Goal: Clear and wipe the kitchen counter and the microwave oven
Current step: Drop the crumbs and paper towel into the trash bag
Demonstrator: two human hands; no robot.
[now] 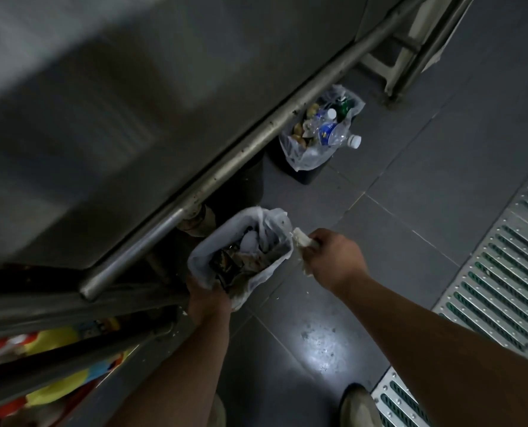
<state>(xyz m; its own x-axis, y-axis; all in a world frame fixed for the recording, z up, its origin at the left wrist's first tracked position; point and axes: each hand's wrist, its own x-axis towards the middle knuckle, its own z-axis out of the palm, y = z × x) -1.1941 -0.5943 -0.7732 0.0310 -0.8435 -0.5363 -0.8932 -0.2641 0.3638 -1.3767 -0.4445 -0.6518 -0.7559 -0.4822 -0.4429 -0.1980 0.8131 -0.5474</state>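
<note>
Below, the left hand [207, 298] fingers grip the bin [241, 254] rim. Right hand [333, 257] fingers pinch a crumpled wipe [301, 238] just beside that rim.

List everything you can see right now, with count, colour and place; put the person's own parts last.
Near bin: one, white liner, on the floor by the counter edge, holding dark scraps.
Far bin: one, dark with a clear liner, farther along the counter, full of bottles.
Plastic bottles: several, clear with white caps, in the far bin.
Counter: one, steel grey, left, blurred.
Floor drain grate: one, metal, right.
Coloured packages: yellow, red and blue, under the counter, count unclear.
Shoe: one, dark, bottom.
Left hand: gripping the near bin's rim.
Right hand: closed on a whitish wad at the near bin's edge.
</note>
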